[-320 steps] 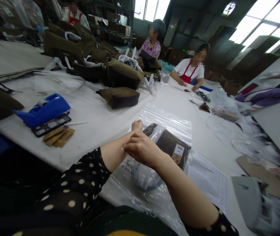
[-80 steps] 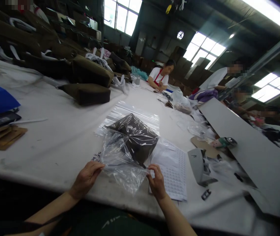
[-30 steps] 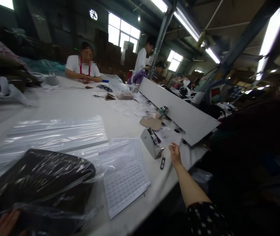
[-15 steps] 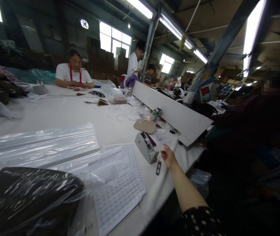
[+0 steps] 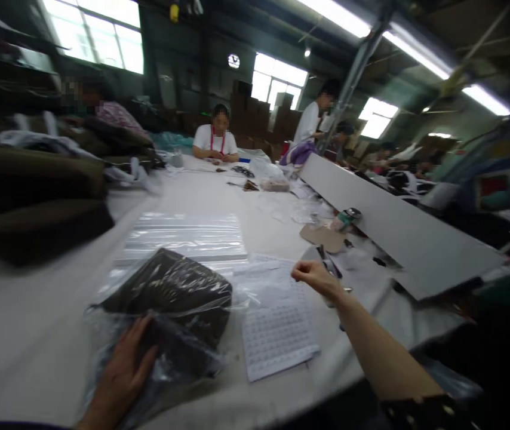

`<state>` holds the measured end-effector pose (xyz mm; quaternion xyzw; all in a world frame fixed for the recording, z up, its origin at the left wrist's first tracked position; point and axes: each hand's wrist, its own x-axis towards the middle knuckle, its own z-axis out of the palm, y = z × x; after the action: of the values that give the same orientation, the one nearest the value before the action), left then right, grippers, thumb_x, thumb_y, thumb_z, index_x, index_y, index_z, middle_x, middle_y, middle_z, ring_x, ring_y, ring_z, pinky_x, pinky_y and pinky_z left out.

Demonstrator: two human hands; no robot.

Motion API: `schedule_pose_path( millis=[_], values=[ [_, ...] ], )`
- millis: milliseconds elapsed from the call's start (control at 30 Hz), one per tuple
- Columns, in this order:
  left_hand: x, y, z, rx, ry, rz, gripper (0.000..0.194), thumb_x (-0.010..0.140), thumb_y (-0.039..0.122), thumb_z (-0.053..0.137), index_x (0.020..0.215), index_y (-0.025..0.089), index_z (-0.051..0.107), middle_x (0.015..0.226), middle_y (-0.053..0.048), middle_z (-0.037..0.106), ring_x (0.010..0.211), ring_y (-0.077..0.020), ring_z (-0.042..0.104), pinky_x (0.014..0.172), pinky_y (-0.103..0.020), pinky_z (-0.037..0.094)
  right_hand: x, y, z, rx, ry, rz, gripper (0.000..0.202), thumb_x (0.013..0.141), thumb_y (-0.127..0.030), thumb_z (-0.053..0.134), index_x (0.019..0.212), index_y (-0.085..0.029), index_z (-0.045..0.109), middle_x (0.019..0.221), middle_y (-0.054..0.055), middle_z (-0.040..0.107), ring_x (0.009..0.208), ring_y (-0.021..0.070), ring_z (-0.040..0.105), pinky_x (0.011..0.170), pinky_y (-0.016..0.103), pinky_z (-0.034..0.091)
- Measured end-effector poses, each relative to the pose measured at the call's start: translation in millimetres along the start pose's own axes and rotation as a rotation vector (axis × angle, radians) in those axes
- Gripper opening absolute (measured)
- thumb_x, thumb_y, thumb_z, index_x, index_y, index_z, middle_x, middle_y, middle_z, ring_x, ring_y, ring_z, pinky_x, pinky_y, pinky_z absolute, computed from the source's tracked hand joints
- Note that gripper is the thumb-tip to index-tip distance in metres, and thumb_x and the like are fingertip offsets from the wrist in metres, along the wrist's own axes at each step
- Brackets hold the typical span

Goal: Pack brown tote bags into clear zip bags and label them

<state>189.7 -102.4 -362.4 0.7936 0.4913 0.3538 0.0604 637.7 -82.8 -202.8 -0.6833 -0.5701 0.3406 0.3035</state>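
My left hand [image 5: 123, 364] lies flat, fingers spread, on a dark olive folded cloth item [image 5: 177, 283] in a clear plastic bag at the table's near side. My right hand [image 5: 316, 278] is in the air above the printed sheets [image 5: 277, 343], thumb and fingers pinched together. Whatever it pinches, if anything, is too small to make out. Behind that hand a grey tape dispenser [image 5: 311, 253] is mostly hidden. Flat clear plastic bags [image 5: 192, 230] are stacked beyond the dark item.
Dark folded fabric [image 5: 35, 197] is piled at the left. A long white board [image 5: 398, 221] slants along the right side, with a small jar [image 5: 344, 218] and brown card [image 5: 323, 237] beside it. Across the table sits a person in white [image 5: 214, 140]; others are behind.
The view has swung left. My right hand has moved left from beside the tape dispenser to above the sheets, now pinched. My left hand has come into view on the bagged item.
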Motion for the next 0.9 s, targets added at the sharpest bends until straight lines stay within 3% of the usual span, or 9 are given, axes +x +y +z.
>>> schedule_pose_path(
  millis=[100, 200, 300, 367, 433, 500, 600, 700, 900],
  values=[
    [-8, -3, -5.0, 0.038, -0.041, -0.027, 0.064, 0.087, 0.033, 0.043, 0.143, 0.024, 0.012, 0.138, -0.010, 0.043, 0.126, -0.0276, 0.041, 0.106, -0.051, 0.031, 23, -88, 91, 0.003, -0.499, -0.280, 0.025, 0.067, -0.038, 0.064, 0.069, -0.013, 0.066, 0.059, -0.002, 0.058, 0.057, 0.0110, 0.051, 0.053, 0.021, 0.037],
    [-10, 0, -6.2, 0.055, -0.040, -0.027, 0.067, 0.087, 0.031, 0.045, 0.143, 0.023, 0.010, 0.137, -0.011, 0.044, 0.126, -0.0276, 0.040, 0.105, -0.051, 0.033, 31, -152, 182, -0.159, -0.797, -0.526, 0.025, 0.068, -0.040, 0.066, 0.073, -0.016, 0.068, 0.060, -0.004, 0.060, 0.058, 0.0096, 0.054, 0.053, 0.018, 0.038],
    [-14, 0, -5.9, 0.052, 0.003, -0.062, 0.069, 0.087, 0.029, 0.047, 0.144, 0.021, 0.009, 0.137, -0.013, 0.043, 0.127, -0.0287, 0.039, 0.102, -0.050, 0.037, 35, -182, 252, -0.523, -0.902, -0.761, 0.024, 0.070, -0.042, 0.067, 0.075, -0.019, 0.068, 0.067, -0.003, 0.065, 0.065, 0.0119, 0.060, 0.057, 0.018, 0.041],
    [-16, -1, -5.2, 0.052, 0.016, -0.079, 0.071, 0.086, 0.030, 0.047, 0.144, 0.019, 0.007, 0.140, -0.014, 0.040, 0.128, -0.0297, 0.036, 0.100, -0.049, 0.039, 38, -190, 281, -0.846, -0.796, -0.835, 0.022, 0.072, -0.038, 0.066, 0.082, -0.019, 0.067, 0.078, 0.002, 0.069, 0.075, 0.0175, 0.064, 0.061, 0.022, 0.045],
    [-18, -2, -4.2, 0.049, -0.004, -0.079, 0.073, 0.087, 0.030, 0.046, 0.144, 0.020, 0.002, 0.141, -0.015, 0.037, 0.129, -0.0296, 0.035, 0.101, -0.049, 0.039, 41, -193, 297, -1.061, -0.643, -0.823, 0.030, 0.071, -0.034, 0.067, 0.094, -0.016, 0.062, 0.086, 0.010, 0.069, 0.083, 0.0236, 0.065, 0.064, 0.028, 0.049],
    [-20, -1, -2.9, 0.030, -0.022, -0.066, 0.074, 0.088, 0.030, 0.045, 0.144, 0.021, -0.003, 0.141, -0.015, 0.037, 0.129, -0.0290, 0.034, 0.102, -0.050, 0.037, 46, -195, 303, -1.128, -0.571, -0.772, 0.049, 0.068, -0.036, 0.071, 0.107, -0.012, 0.054, 0.090, 0.016, 0.068, 0.086, 0.0278, 0.065, 0.066, 0.034, 0.051],
    [-20, 1, -1.4, -0.016, 0.014, -0.081, 0.075, 0.088, 0.029, 0.044, 0.143, 0.021, -0.005, 0.142, -0.017, 0.034, 0.132, -0.0287, 0.030, 0.102, -0.050, 0.037, 53, -197, 302, -1.163, -0.555, -0.702, 0.069, 0.059, -0.045, 0.075, 0.113, -0.010, 0.048, 0.091, 0.019, 0.067, 0.087, 0.0314, 0.065, 0.069, 0.040, 0.052],
    [-20, 2, -2.5, -0.052, 0.056, -0.152, 0.076, 0.086, 0.031, 0.047, 0.144, 0.021, -0.001, 0.146, -0.017, 0.025, 0.133, -0.0290, 0.026, 0.102, -0.049, 0.037, 55, -196, 303, -1.199, -0.563, -0.680, 0.076, 0.057, -0.047, 0.075, 0.117, -0.011, 0.045, 0.095, 0.018, 0.066, 0.089, 0.0315, 0.064, 0.071, 0.040, 0.052],
    [-18, -1, -3.2, -0.057, -0.052, -0.162, 0.063, 0.087, 0.030, 0.046, 0.142, 0.021, 0.018, 0.150, -0.015, 0.011, 0.135, -0.0300, 0.022, 0.103, -0.047, 0.036, 58, -191, 307, -1.228, -0.547, -0.711, 0.084, 0.055, -0.050, 0.076, 0.120, -0.010, 0.041, 0.094, 0.018, 0.066, 0.086, 0.0307, 0.064, 0.069, 0.038, 0.051]
  ],
)
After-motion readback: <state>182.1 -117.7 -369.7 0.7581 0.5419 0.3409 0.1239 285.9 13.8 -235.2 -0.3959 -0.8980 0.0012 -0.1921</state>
